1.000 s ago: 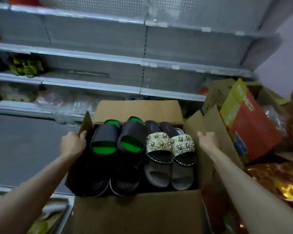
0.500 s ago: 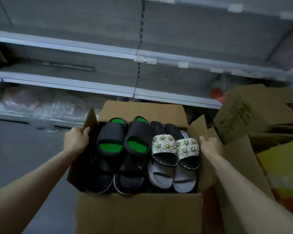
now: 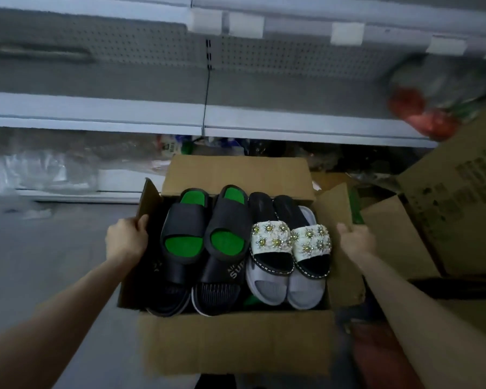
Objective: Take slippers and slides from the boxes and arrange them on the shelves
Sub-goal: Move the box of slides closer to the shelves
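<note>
- The left hand (image 3: 127, 240) has its grip tight on the left flap (image 3: 149, 197) of the box (image 3: 236, 341)
- The right hand (image 3: 357, 240) has its grip tight on the right flap (image 3: 334, 203)
- Green slides (image 3: 205, 226) and flower slides (image 3: 289, 242) lie side by side in the box, near the shelves (image 3: 96, 108)

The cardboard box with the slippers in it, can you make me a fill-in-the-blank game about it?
The upper black slides in the cardboard box have ____ insoles.
The white beaded slides lie on a lower pair coloured ____.
The left hand and the right hand each hold a side ____ of the box.
Missing words: green; grey; flap.
</note>
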